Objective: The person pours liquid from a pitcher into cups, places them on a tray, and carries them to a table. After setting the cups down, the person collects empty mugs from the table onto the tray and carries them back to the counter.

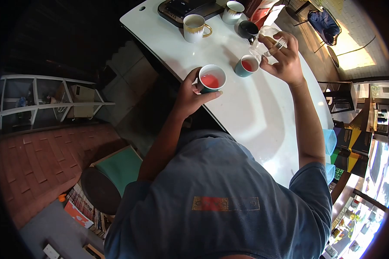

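My left hand (193,93) is wrapped round a teal cup (213,77) with a white inside and red liquid in it, held at the table's near edge. A second teal cup (246,67), also with red liquid, stands on the white table (250,108). Just beyond that cup, my right hand (284,58) has its fingers closed on a clear glass vessel (256,48), which looks like a jug. Its outline is hard to make out, and the fingers cover part of it.
A white mug with gold trim (194,29), another gold-and-white cup (233,12) and a black cup (248,30) stand further along the table. Behind them lie a black device (181,7) and a red-and-white bag (263,13). A round stool (98,190) is at lower left.
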Demonstrator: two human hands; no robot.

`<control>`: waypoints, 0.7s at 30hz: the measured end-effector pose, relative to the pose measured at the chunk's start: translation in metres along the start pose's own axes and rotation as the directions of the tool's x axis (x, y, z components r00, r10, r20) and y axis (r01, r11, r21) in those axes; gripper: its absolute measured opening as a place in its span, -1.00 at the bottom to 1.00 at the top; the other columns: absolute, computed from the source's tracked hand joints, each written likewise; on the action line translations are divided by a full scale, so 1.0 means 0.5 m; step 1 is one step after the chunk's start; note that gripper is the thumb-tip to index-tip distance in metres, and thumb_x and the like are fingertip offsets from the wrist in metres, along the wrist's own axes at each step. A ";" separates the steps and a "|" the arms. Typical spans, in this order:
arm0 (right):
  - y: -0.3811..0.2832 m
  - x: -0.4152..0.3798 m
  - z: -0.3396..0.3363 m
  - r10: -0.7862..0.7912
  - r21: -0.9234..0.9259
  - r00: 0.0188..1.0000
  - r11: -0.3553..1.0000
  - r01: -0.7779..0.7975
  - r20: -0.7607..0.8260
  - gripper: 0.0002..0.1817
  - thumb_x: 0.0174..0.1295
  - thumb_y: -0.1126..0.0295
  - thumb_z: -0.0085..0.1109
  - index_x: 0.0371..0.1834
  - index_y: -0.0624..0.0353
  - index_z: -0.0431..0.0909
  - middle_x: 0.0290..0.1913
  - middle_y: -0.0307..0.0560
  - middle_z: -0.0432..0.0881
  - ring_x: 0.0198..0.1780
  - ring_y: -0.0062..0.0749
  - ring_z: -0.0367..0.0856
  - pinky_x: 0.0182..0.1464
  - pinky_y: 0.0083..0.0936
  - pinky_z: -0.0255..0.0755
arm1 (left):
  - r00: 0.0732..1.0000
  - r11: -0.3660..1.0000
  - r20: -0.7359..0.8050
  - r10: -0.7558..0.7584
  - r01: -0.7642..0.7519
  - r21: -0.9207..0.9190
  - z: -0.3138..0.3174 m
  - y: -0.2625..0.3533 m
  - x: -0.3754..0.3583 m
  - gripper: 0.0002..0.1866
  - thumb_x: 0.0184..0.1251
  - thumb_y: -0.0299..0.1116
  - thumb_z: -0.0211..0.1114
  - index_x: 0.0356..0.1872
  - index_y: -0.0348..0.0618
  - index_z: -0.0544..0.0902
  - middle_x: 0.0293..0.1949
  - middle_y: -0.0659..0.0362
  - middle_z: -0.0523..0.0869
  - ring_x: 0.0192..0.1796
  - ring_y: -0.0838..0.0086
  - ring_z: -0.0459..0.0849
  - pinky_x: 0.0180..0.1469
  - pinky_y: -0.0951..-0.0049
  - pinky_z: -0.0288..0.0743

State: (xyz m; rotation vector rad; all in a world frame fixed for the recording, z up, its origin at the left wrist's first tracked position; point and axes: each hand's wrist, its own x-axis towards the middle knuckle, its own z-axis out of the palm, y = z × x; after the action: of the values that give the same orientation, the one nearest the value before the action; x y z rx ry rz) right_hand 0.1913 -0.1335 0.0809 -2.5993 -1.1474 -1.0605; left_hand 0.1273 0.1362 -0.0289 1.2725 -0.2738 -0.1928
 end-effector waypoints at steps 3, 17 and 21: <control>0.001 0.003 0.003 0.040 -0.006 0.997 0.999 -0.041 -0.064 -0.50 -0.30 0.38 0.31 -0.11 0.11 0.69 -0.23 -0.34 0.71 -0.03 -0.28 0.44 0.11 -0.34 0.31 | 1.000 0.999 0.012 -0.014 0.013 0.046 0.001 0.002 0.004 -0.33 -0.08 -0.54 0.51 0.11 -0.33 0.38 0.00 0.11 0.54 0.07 0.46 0.56 0.12 0.43 0.47; -0.013 -0.048 -0.014 0.316 -0.101 0.926 0.934 -0.341 -0.205 -0.49 -0.22 0.40 0.32 -0.04 0.10 0.65 -0.16 -0.32 0.72 -0.01 -0.29 0.47 0.12 -0.42 0.33 | 0.995 0.998 0.085 -0.057 0.056 0.012 0.002 -0.028 0.032 -0.29 -0.08 -0.65 0.46 0.17 -0.32 0.33 0.06 0.10 0.50 0.12 0.43 0.53 0.15 0.43 0.49; -0.057 -0.111 -0.042 0.730 0.063 0.582 0.641 -0.765 -0.359 -0.50 0.03 0.44 0.20 0.13 0.18 0.55 -0.07 -0.28 0.71 0.02 -0.36 0.50 0.23 -0.45 0.27 | 0.984 0.998 0.170 -0.061 0.060 0.014 0.009 -0.043 0.044 -0.28 -0.09 -0.62 0.49 0.17 -0.31 0.32 0.06 0.10 0.50 0.12 0.43 0.53 0.15 0.42 0.49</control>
State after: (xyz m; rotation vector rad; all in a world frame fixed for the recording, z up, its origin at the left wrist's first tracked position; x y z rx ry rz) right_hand 0.1340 -0.1545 0.0563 -2.3748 0.1425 -1.2690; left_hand 0.1472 0.1194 -0.0462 1.2755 -0.3830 -0.3540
